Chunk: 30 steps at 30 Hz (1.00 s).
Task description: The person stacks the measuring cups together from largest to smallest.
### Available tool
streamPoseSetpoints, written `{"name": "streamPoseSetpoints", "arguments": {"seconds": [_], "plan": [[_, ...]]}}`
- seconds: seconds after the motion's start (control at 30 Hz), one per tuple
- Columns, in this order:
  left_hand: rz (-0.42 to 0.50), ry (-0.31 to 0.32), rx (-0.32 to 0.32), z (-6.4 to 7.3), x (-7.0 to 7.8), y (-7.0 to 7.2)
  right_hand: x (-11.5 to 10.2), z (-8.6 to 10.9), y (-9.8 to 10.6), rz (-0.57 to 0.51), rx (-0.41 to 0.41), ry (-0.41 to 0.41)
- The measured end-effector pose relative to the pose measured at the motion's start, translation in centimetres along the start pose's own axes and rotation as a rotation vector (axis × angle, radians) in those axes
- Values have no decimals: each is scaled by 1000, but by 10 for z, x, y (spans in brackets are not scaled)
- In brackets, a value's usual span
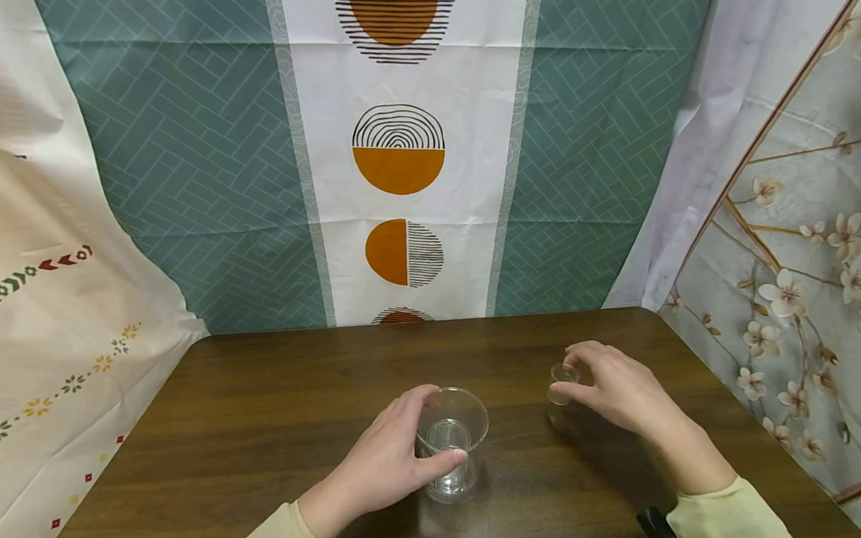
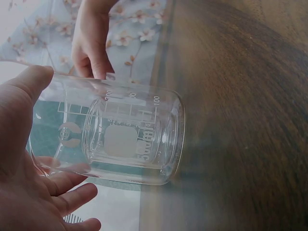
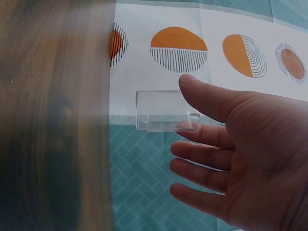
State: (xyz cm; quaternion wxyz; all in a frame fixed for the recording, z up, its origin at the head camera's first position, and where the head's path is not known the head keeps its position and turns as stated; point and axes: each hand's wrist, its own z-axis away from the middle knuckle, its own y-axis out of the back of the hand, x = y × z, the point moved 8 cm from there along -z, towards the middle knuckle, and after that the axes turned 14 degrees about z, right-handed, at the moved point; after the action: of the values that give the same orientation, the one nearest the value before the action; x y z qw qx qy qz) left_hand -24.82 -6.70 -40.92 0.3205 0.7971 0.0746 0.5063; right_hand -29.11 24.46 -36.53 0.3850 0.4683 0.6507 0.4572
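My left hand [image 1: 387,464] grips a large clear glass beaker [image 1: 475,420] near its rim, thumb on the near side and fingers on the far side. White graduations and a 500 ml mark show on its wall in the left wrist view. Nested inside it is a smaller glass beaker [image 2: 120,139] with a pale label patch. To the right, my right hand [image 1: 626,384] pinches a tiny clear beaker [image 3: 159,110] between thumb and index finger at its rim. In the right wrist view its base shows above the table's edge, and the other fingers stay apart from it.
The dark brown wooden table [image 1: 274,397] runs back to a hanging green-and-white cloth [image 1: 205,151] with orange circles. A cream embroidered cloth [image 1: 45,329] borders the left side, and a floral cloth [image 1: 813,275] the right.
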Motion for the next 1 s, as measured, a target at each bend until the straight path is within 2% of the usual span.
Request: {"name": "streamPoseSetpoints", "arguments": {"seconds": [1.0], "plan": [[-2,-4,-4,0,1,0,-22,0,10,-11,31,49]]}}
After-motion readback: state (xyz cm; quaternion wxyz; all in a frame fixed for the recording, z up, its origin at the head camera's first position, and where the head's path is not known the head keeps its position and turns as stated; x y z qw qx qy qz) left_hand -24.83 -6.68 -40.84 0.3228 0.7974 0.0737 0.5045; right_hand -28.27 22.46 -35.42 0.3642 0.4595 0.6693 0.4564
